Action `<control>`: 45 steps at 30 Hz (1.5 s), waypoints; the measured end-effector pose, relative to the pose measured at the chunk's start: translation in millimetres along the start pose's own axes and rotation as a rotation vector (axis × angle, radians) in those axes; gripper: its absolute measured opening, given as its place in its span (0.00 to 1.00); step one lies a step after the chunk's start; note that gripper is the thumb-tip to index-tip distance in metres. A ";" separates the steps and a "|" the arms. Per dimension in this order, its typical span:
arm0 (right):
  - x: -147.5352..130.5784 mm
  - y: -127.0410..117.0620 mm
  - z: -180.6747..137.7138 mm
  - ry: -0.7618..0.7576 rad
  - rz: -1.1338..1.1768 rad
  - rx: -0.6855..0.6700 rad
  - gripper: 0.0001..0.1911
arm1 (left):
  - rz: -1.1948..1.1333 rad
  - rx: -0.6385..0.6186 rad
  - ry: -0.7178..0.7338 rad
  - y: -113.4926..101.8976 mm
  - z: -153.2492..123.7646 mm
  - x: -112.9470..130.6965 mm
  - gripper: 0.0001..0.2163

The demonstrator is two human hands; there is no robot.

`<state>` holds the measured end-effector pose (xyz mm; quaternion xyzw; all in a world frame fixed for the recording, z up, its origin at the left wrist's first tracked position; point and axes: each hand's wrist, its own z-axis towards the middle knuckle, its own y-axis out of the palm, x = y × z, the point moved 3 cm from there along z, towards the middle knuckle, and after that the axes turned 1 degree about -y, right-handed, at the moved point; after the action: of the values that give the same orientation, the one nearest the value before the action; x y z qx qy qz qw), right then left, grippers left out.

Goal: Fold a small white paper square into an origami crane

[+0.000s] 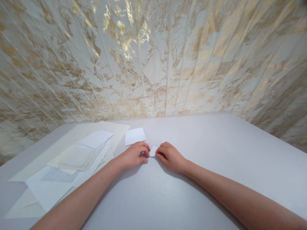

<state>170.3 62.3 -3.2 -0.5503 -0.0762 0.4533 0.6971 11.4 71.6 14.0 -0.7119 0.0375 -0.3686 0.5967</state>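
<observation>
A small white piece of paper [153, 151] is between my two hands, just above or on the table in the middle. My right hand [171, 157] pinches its right side between thumb and curled fingers. At the paper's left edge is my left hand [136, 154], its fingers bent and its thumb apart from them. Whether its fingertips touch the paper I cannot tell. Just behind my left hand lies a folded white paper [135, 135], flat on the table.
A loose pile of white and cream papers [96, 139] spreads over the left side, with a lined sheet [78, 157] among them. The pale table [216, 143] ends at a curtain [153, 64] with a gold pattern. My left forearm passes over the pile's near edge.
</observation>
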 end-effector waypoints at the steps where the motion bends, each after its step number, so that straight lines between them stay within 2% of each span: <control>1: 0.4 0.2 0.2 0.011 0.017 0.003 0.07 | 0.006 0.012 0.001 0.2 0.4 0.0 0.05; 5: 1.8 0.5 0.1 0.014 0.053 0.009 0.07 | 0.022 0.047 0.020 1.8 0.9 0.3 0.09; 13: 3.9 -4.2 -4.2 0.003 0.058 -0.067 0.09 | 0.069 0.049 0.002 11.4 -1.2 13.5 0.06; 20: 3.4 -5.1 -6.0 0.149 -0.001 -0.050 0.08 | 0.062 0.136 -0.078 19.7 1.6 15.6 0.02; 26: 2.5 -3.7 -4.2 0.233 -0.081 -0.048 0.08 | 0.052 0.181 -0.133 23.1 5.3 11.8 0.06; 35: 5.1 -1.5 -3.5 0.304 -0.125 -0.055 0.07 | 0.116 0.177 -0.173 23.5 8.9 15.5 0.07; 45: 2.0 -4.5 -2.7 0.313 -0.154 -0.065 0.07 | 0.170 0.172 -0.195 25.1 9.7 16.6 0.05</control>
<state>175.6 61.9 -1.3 -0.6290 -0.0231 0.3046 0.7149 38.6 64.3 -0.2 -0.6848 0.0076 -0.2477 0.6853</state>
